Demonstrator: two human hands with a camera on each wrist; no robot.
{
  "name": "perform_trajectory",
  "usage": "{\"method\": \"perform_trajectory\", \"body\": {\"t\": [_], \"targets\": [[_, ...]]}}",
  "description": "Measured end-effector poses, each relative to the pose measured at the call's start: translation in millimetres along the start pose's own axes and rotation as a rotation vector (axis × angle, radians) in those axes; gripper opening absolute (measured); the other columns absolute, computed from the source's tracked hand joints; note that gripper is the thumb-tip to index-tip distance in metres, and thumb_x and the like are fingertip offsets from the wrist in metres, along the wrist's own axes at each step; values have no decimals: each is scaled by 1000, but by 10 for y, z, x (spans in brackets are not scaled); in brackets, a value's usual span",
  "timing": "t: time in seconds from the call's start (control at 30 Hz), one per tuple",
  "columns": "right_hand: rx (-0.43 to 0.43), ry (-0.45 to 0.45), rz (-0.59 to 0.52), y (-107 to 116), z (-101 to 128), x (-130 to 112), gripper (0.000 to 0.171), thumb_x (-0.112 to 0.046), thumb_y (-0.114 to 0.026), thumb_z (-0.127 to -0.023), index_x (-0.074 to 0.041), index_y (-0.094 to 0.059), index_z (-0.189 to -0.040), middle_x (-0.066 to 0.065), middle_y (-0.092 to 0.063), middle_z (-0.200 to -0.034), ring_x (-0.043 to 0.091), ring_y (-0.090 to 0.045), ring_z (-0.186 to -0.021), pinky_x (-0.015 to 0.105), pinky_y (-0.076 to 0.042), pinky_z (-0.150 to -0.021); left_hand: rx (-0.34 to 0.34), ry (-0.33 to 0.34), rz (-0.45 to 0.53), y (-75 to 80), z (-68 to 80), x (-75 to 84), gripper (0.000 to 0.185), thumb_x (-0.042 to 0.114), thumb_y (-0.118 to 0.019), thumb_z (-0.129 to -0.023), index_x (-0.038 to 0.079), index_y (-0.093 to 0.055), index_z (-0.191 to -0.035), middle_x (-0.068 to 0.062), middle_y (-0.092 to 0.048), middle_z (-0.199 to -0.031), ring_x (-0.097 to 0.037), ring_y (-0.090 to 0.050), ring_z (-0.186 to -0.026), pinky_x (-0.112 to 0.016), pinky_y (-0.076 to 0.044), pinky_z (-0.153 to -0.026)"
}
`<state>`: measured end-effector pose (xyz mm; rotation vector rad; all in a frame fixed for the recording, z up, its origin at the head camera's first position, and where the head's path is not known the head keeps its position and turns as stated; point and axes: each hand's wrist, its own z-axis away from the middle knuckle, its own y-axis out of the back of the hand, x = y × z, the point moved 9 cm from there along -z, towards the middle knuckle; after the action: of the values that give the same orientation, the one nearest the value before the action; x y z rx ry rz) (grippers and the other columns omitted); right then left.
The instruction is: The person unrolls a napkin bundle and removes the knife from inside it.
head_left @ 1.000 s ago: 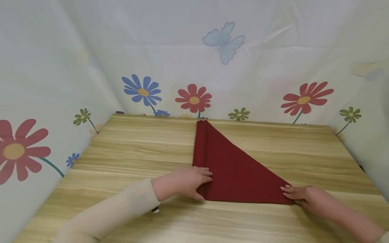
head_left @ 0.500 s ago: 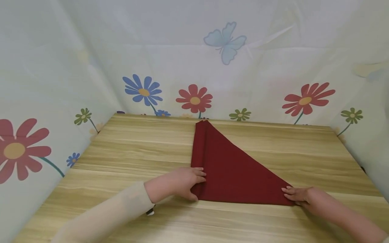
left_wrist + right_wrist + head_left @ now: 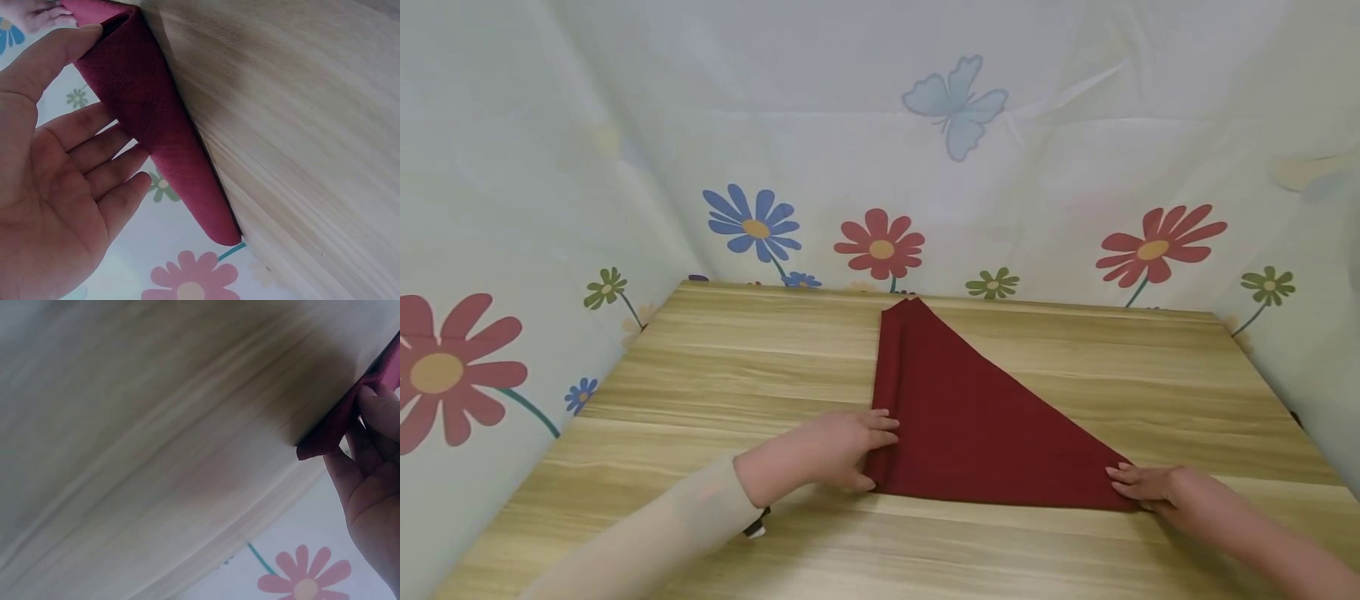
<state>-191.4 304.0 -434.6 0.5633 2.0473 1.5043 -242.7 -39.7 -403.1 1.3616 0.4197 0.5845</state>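
A dark red cloth point(image 3: 1000, 425) lies on the table, folded into a triangle with a narrow folded strip point(image 3: 889, 358) along its left side. My left hand point(image 3: 827, 450) rests at the near end of that strip. Its fingers lie fairly straight over the fold, and the left wrist view shows the thumb point(image 3: 69, 47) touching the fold's open end. At the right-hand corner, my right hand point(image 3: 1195, 496) pinches the cloth, fingers on top. The right wrist view shows the thumb point(image 3: 378, 406) on the near side of the corner.
The wood-grain table point(image 3: 737, 358) stands against pale walls printed with flowers and a butterfly point(image 3: 957, 108). A small black-and-white item point(image 3: 756, 525) shows under the left sleeve point(image 3: 647, 533).
My left hand has slid left along the near edge, and the strip's left edge has shifted slightly left. My right hand and its corner have moved a little right.
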Motion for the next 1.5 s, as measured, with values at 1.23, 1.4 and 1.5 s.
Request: {"method": "perform_trajectory", "body": {"t": [1.23, 1.4, 1.5], "targets": [[-119, -180, 8, 26, 176, 163, 34, -4, -80, -78, -7, -80, -111, -7, -76, -123, -9, -65, -109, -6, -41, -80, 3, -63, -38, -119, -138, 41, 54, 28, -81, -83, 5, -68, -131, -10, -64, -143, -26, -54, -142, -33, -46, -117], [-103, -161, -14, 62, 183, 136, 34, -3, -80, -78, -7, -80, -111, -12, -72, -126, -11, -63, -110, -8, -38, -81, 36, -49, -9, -50, -47, -27, 54, 23, -80, -82, 3, -68, -130, -12, -65, -141, -29, -56, -140, -36, -47, -116], [-117, -173, -54, 65, 196, 150, 34, -2, -78, -79, -5, -79, -113, -16, -67, -130, -13, -59, -114, -9, -37, -82, 53, -19, 7, -6, 34, -87, 54, 23, -80, -82, 2, -68, -131, -13, -65, -142, -30, -57, -139, -38, -48, -116]]}}
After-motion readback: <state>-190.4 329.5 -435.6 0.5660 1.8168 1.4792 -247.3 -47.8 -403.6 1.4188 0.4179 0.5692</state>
